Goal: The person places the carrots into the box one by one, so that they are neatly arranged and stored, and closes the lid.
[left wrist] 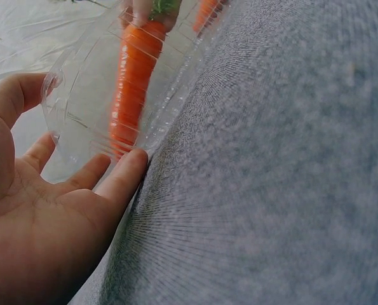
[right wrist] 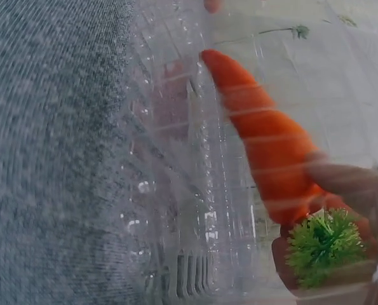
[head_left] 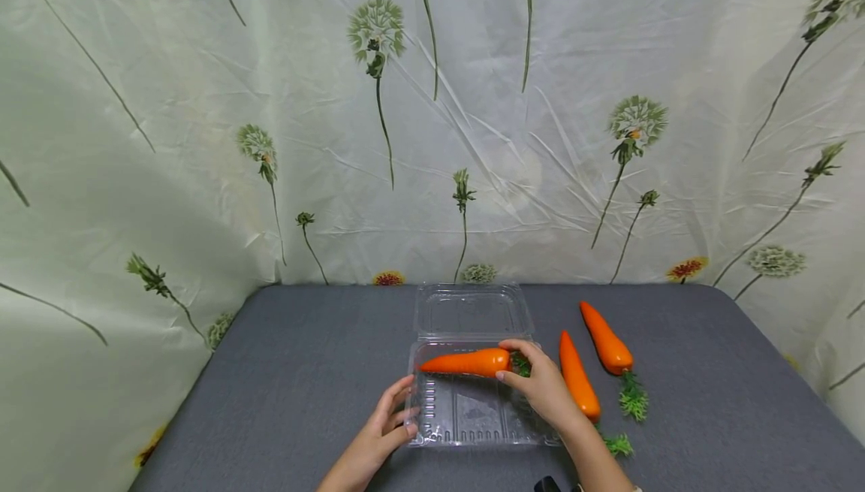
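Observation:
My right hand (head_left: 541, 383) grips an orange carrot (head_left: 466, 363) by its thick, leafy end. The carrot lies sideways over the far part of a clear plastic clamshell container (head_left: 466, 443), its tip pointing left. In the right wrist view, the green leafy top (right wrist: 325, 248) shows by the fingers, seen through the clear wall. My left hand (head_left: 378, 428) touches the container's left side with spread fingers. In the left wrist view, the palm of the left hand (left wrist: 55, 210) faces the container, and its fingertips rest against the wall and rim.
Two more carrots, a nearer one (head_left: 577, 379) and a farther one (head_left: 606, 338), lie right of the container on the grey table (head_left: 304, 372). The container's raised lid (head_left: 473, 312) extends toward the back. A flower-printed curtain (head_left: 473, 139) hangs behind. A dark object (head_left: 546, 484) shows at the bottom edge.

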`<action>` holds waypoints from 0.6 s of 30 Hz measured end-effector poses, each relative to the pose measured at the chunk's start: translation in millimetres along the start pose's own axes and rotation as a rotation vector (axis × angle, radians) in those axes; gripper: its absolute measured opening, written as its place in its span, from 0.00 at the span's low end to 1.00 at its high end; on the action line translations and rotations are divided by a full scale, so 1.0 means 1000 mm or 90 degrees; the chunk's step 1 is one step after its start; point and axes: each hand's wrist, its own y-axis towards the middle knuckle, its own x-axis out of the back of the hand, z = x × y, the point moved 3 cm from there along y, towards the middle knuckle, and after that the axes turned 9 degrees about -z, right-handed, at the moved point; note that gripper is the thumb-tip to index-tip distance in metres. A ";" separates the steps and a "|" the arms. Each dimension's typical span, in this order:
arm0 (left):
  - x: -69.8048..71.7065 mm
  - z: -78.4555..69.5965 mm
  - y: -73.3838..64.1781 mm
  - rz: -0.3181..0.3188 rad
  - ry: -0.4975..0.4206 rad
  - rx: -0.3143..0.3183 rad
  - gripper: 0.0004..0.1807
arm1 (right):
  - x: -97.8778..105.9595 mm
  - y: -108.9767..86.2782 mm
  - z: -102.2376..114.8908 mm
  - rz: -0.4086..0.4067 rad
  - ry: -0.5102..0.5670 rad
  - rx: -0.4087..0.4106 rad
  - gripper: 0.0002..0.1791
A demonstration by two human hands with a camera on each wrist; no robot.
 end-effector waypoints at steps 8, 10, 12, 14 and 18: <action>-0.001 -0.002 -0.001 0.011 -0.001 -0.012 0.36 | -0.001 -0.001 0.000 -0.004 -0.048 0.024 0.24; -0.001 -0.003 -0.002 0.015 -0.002 -0.018 0.35 | -0.002 -0.001 0.001 -0.014 -0.075 0.044 0.24; -0.001 -0.003 -0.002 0.017 -0.003 -0.020 0.35 | -0.003 -0.002 0.002 -0.026 -0.099 0.068 0.24; -0.001 -0.003 -0.002 0.020 -0.003 -0.021 0.35 | -0.003 -0.002 0.003 -0.037 -0.115 0.085 0.24; -0.001 -0.003 -0.001 0.020 -0.004 -0.017 0.35 | -0.003 -0.003 0.004 -0.047 -0.111 0.094 0.24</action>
